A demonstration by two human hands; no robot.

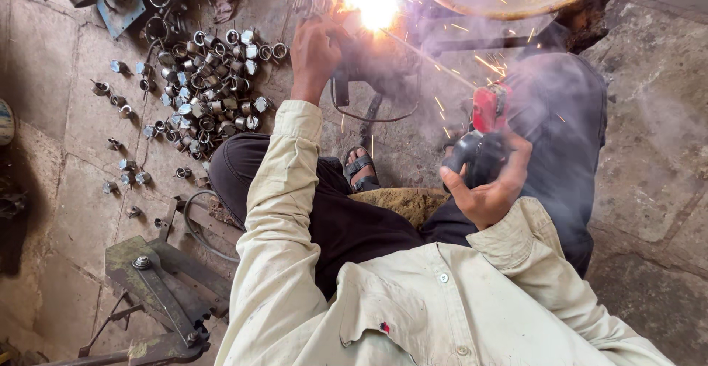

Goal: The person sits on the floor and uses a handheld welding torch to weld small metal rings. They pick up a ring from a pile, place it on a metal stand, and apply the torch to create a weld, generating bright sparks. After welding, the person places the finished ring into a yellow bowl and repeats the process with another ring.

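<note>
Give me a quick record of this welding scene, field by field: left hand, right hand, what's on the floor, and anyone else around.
left hand: left hand holds a small metal piece close to the bright arc
right hand: right hand grips the red and black electrode holder, with the rod reaching to the arc
floor: heap of small metal rings to the left, a bench tool nearer
other person: someone in dark clothes sits opposite
air: smoke and sparks
</note>
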